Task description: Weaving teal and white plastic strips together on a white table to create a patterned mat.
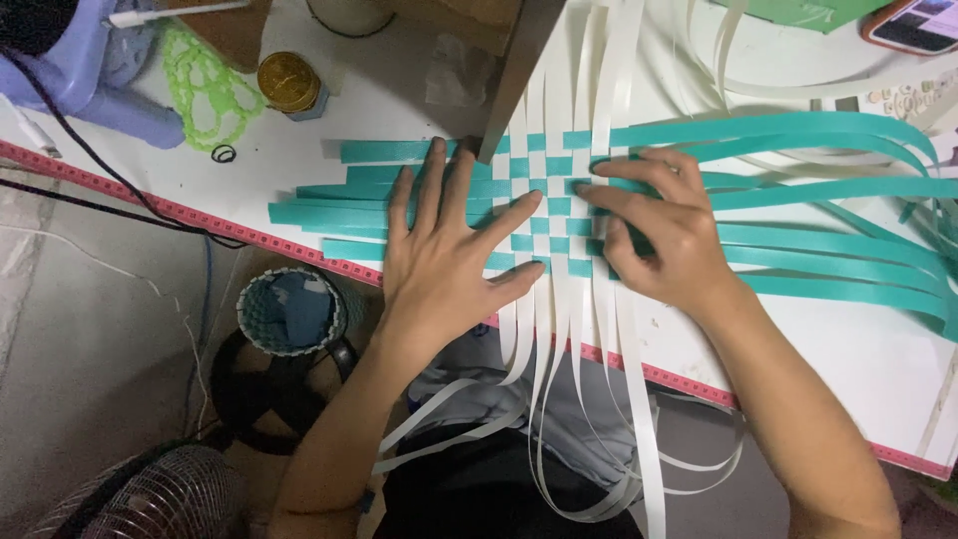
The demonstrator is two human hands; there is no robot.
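The woven mat (547, 205) of teal and white strips lies at the middle of the frame, on a white table (858, 359) whose near edge, trimmed with a red ruled band (150, 205), runs diagonally from the left side down to the lower right. The left hand (444, 255) lies flat on the weave, fingers spread wide and gripping nothing, pinning the teal strip ends (329, 205) that poke out to the left. The right hand (664, 235) is half curled just right of the checkered patch, fingertips pressing down on a teal strip (798, 190); whether it actually pinches that strip I cannot tell.

The white strips (559, 399) spill over the near table edge and dangle in loops toward the person's lap. Long teal strips sweep off to the right edge of the frame, taking up most of the table there. Bare tabletop shows only in the lower right and in a band above the left hand.

A brown board (519, 70) leans in from the top, its tip touching the weave just above the left fingers. Further to the upper left sit a gold-lidded jar (287, 82), a green bead string (205, 85) and a small black ring (225, 154). A phone (913, 25) lies at the upper right corner. Below the table, lower left, stand a woven basket (289, 309) and a fan (150, 494).
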